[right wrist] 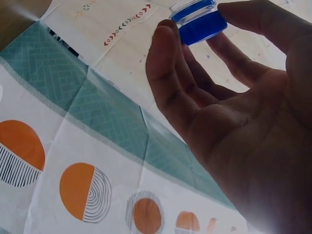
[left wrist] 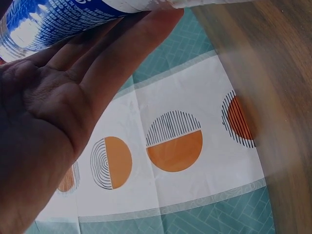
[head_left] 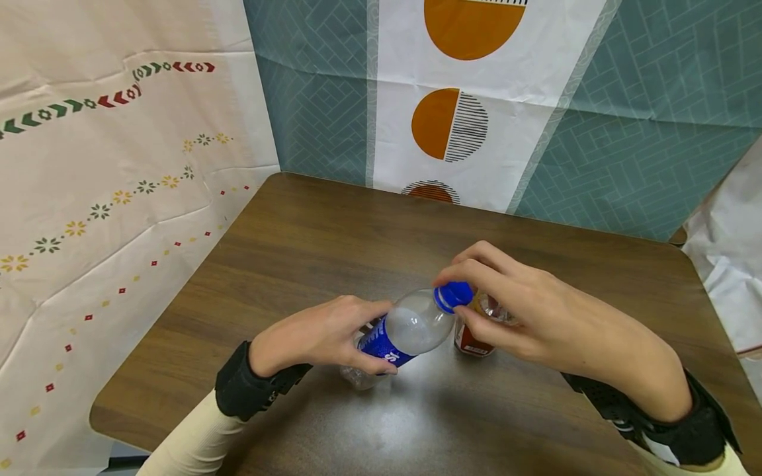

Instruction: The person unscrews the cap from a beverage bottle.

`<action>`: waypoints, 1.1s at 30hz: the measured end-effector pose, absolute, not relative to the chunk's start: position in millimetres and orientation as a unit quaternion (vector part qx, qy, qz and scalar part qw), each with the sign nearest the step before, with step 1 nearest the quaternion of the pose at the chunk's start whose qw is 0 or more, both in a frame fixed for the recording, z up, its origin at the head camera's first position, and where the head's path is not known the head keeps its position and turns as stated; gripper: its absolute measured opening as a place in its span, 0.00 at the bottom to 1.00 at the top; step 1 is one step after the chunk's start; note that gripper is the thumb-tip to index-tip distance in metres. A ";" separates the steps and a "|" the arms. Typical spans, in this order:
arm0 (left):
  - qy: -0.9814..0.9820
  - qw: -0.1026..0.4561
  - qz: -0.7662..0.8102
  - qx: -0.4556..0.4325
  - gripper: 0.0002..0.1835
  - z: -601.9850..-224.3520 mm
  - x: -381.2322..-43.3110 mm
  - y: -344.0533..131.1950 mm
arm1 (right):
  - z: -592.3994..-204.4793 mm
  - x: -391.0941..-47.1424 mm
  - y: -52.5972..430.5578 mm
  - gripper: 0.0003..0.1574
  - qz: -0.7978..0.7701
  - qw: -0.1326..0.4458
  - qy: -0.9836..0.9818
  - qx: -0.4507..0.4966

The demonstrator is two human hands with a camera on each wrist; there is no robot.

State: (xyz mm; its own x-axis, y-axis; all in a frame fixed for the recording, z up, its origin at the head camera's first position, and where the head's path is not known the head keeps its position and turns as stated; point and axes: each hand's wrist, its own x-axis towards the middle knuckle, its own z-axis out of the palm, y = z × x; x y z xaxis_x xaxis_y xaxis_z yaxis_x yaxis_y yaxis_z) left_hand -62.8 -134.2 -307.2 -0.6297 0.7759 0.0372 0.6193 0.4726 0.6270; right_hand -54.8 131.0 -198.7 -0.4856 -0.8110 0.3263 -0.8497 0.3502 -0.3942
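A clear plastic bottle [head_left: 417,322] with a blue label tilts above the table, its neck leaning toward the right. My left hand [head_left: 324,332] grips it around the label, which also shows at the top of the left wrist view over that hand's palm [left wrist: 44,107]. On the bottle's neck is a blue cap [head_left: 457,295]. My right hand [head_left: 530,311] pinches this cap between thumb and fingers; in the right wrist view the cap [right wrist: 202,24] sits between the fingertips. Whether the cap is loose or tight I cannot tell.
Behind the right hand stands another container [head_left: 474,340] with a dark red-brown lower part, partly hidden. Both stand over a brown wooden table [head_left: 309,231]. Patterned cloths hang at the back [head_left: 321,92] and at the left [head_left: 119,218].
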 end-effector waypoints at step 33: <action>0.857 0.125 0.305 0.395 0.31 -314.9 -67.0 -139.0 | -212.4 -47.1 102.4 0.11 0.204 0.132 -0.904 0.351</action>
State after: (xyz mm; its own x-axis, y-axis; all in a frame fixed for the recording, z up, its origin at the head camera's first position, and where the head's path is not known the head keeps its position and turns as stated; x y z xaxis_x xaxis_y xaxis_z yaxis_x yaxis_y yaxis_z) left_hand -67.0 -139.0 -314.9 -0.6564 0.7540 0.0269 0.6012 0.5012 0.6224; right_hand -47.1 102.4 -212.4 -0.7185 -0.5807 0.3828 -0.6889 0.6700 -0.2766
